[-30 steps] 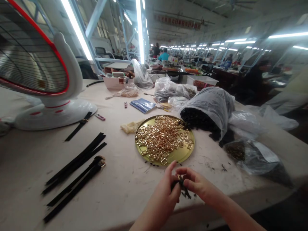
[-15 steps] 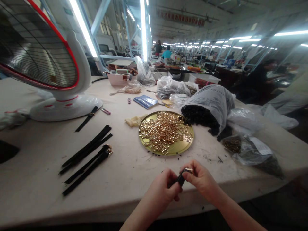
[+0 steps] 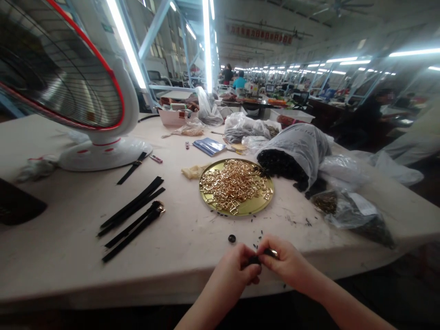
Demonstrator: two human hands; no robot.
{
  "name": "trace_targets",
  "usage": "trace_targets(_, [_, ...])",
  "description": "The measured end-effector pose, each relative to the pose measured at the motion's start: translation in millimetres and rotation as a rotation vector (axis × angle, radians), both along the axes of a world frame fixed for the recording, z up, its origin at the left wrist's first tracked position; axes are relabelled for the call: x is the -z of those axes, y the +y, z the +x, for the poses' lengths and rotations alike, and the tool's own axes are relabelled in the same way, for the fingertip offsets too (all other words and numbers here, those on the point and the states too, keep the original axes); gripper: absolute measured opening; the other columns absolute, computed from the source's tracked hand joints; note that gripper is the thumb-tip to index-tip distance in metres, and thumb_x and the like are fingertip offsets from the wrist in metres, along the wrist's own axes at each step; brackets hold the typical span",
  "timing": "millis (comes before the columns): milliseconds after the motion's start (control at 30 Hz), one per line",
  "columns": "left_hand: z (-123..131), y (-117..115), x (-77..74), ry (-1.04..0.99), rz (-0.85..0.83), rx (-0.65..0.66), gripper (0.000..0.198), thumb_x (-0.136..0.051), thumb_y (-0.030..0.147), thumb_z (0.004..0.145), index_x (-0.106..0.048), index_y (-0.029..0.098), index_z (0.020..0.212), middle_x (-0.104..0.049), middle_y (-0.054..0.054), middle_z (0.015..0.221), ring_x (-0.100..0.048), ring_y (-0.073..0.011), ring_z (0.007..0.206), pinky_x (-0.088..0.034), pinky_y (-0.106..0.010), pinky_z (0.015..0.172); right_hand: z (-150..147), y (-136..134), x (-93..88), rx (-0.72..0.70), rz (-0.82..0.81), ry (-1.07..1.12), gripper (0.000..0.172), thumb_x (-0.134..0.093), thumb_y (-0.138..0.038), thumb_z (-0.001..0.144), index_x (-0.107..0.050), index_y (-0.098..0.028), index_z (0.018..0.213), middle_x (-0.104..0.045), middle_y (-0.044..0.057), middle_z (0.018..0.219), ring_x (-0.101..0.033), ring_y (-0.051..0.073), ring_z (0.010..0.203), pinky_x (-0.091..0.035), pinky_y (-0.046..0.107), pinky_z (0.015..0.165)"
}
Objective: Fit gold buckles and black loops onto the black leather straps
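Both my hands meet at the table's near edge, pinched together on a short black strap [image 3: 255, 260] with a gold buckle [image 3: 271, 252] at its end. My left hand [image 3: 239, 270] grips the strap's lower part. My right hand [image 3: 287, 261] pinches the buckle end. Just beyond them lies a round gold tray [image 3: 240, 210] heaped with several gold buckles [image 3: 233, 184]. A small dark button-like piece [image 3: 232, 238] rests on the table between the tray and my hands.
Several long black straps [image 3: 132, 215] lie to the left. A white and red fan [image 3: 85, 105] stands at the back left. A plastic bag of black pieces [image 3: 295, 153] and further bags [image 3: 350, 213] crowd the right. Other people work at distant tables.
My hands have drawn slightly nearer to me and closed tighter on the strap. The view has shifted a little, and the small dark piece now shows on the table.
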State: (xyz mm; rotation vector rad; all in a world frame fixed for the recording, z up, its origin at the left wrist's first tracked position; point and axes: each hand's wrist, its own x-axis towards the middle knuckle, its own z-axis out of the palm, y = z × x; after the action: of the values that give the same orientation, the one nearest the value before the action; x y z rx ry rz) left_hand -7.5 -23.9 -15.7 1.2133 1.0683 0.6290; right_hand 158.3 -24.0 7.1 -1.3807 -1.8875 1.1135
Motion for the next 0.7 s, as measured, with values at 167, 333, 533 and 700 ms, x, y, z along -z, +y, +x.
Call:
trace_targets(167, [-6,-8,-9.8,0.154,0.107,0.042,0.008,-0.051,0.021,0.072,-0.054,0.016,0.077,-0.066,0.0,0.067,-0.062,-0.0158,0.063,-0.044,-0.025,0.058,3,-5,0.1,-0.073,0.015,-0.042,0.006,-0.055,-0.016,0.073,-0.06,-0.02,0.072,-0.059,0.0,0.073,-0.053,0.015,0.071,-0.04,0.025,0.064])
trace_targets(333, [-4,-6,-10.2,0.156,0.139,0.03,0.013,-0.049,0.028,0.076,-0.053,0.017,0.081,-0.067,-0.001,0.07,-0.061,-0.0156,0.063,-0.043,-0.025,0.058,4,-3,15.6,0.006,-0.284,0.179,0.006,-0.055,-0.023,0.074,-0.056,-0.018,0.077,-0.051,-0.005,0.056,-0.048,0.01,0.052,-0.037,0.021,0.049])
trace_targets(533, [-4,2,2.0,0.079,-0.055,0.05,0.012,-0.054,0.019,0.068,-0.049,0.016,0.078,-0.064,0.0,0.062,-0.059,-0.0136,0.056,-0.041,-0.023,0.051,3,4,29.3,0.096,-0.263,0.276,0.013,-0.058,-0.025,0.073,-0.053,-0.019,0.083,-0.052,-0.005,0.058,-0.05,0.011,0.053,-0.04,0.022,0.05])
trace_targets(700, [-15,9,5.8,0.231,0.008,0.065,0.009,-0.051,0.022,0.07,-0.053,0.017,0.077,-0.064,0.001,0.064,-0.059,-0.0129,0.056,-0.039,-0.022,0.052,10,11,24.6,-0.032,-0.148,0.159,0.017,-0.053,-0.024,0.078,-0.062,-0.02,0.092,-0.054,0.002,0.082,-0.053,0.014,0.068,-0.044,0.025,0.062])
